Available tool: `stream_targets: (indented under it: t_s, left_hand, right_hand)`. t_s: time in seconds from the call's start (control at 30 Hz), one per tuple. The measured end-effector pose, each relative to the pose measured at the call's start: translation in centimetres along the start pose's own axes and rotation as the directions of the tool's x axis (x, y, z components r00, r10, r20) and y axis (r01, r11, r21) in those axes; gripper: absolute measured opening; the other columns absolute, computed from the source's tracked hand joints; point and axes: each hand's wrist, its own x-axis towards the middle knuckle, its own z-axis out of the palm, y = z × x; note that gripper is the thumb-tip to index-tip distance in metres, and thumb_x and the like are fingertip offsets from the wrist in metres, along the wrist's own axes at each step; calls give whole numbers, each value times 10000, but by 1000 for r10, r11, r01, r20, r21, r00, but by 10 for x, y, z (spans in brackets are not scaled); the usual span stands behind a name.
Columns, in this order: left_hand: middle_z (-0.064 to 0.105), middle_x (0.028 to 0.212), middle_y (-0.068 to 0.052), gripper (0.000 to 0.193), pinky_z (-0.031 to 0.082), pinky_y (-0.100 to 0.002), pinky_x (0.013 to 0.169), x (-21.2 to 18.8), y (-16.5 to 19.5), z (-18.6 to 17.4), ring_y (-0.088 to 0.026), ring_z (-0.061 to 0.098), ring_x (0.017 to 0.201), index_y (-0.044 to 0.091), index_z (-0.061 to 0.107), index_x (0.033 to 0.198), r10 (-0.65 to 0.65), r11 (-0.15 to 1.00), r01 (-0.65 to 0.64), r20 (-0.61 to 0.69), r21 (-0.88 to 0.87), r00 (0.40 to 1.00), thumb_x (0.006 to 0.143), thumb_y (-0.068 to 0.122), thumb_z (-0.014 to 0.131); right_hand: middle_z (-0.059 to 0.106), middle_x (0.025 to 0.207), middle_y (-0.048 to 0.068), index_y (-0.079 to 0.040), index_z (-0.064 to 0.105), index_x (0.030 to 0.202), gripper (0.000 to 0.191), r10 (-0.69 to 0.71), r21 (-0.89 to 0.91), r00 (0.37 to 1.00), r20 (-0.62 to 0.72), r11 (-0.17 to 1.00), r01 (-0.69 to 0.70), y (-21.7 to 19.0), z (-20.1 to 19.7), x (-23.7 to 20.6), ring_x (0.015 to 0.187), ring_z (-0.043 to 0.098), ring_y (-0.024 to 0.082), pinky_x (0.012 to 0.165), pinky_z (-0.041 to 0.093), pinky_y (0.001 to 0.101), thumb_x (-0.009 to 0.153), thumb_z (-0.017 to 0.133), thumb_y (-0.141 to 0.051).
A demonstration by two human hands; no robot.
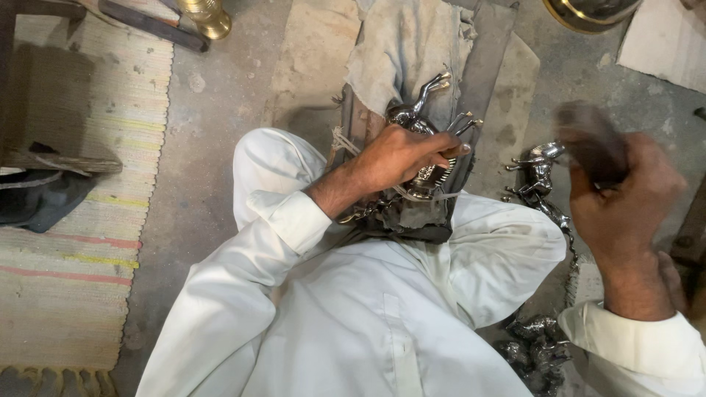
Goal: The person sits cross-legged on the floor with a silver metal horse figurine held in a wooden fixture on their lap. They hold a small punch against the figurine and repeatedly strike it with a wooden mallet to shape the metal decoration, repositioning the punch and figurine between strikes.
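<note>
My left hand (401, 158) grips a shiny silver metal horse figure (425, 110), pressing it down on a dirty cloth (408, 44) laid over a dark block between my knees. The figure's legs stick out past my fingers. My right hand (625, 195) is raised at the right, closed around a dark, blurred tool (588, 136). Both arms are in white sleeves.
Another silver horse figure (540, 180) lies on the floor at the right, with several more (533, 349) by my right knee. A striped rug (81, 220) covers the left floor. A brass piece (206, 16) stands at the top, a brass bowl (588, 11) at top right.
</note>
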Motion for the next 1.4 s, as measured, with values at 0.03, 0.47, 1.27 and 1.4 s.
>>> stream_targets:
  t_s: [0.03, 0.47, 1.27, 1.4]
  left_hand:
    - [791, 1058, -64, 455, 642, -298, 722, 0, 0, 1, -182, 808, 979, 103, 579, 1326, -31, 999, 30, 23, 38, 999, 910, -62, 664]
    - [808, 960, -11, 517, 608, -348, 638, 2, -3, 4, -216, 771, 723, 136, 580, 1334, -94, 989, 86, 66, 122, 993, 849, 17, 711]
    - [775, 882, -86, 449, 615, -353, 668, 6, -5, 4, -228, 775, 773, 154, 612, 1324, -16, 995, 14, 19, 94, 1000, 911, 104, 779]
    - [784, 996, -82, 490, 643, -320, 735, 4, -8, 2, -202, 794, 883, 139, 572, 1351, 3, 1000, -3, 0, 8, 1000, 904, 17, 729]
  right_hand:
    - [636, 965, 113, -52, 648, 1058, 188, -16, -41, 1000, -3, 999, 15, -2, -3, 0, 866, 630, 321, 770, 477, 353, 900, 707, 32]
    - [675, 968, 87, -89, 703, 1083, 221, -74, -190, 986, 146, 977, 101, -1, -2, -6, 875, 636, 300, 767, 481, 377, 880, 754, -16]
    - [634, 890, 154, -31, 662, 1025, 180, 91, -126, 987, 129, 989, -75, -14, -19, -3, 805, 632, 348, 736, 492, 411, 904, 795, -25]
    - [670, 901, 150, -38, 692, 1030, 282, -84, -250, 988, 126, 961, 114, -12, -16, -4, 812, 632, 350, 767, 492, 416, 783, 783, 62]
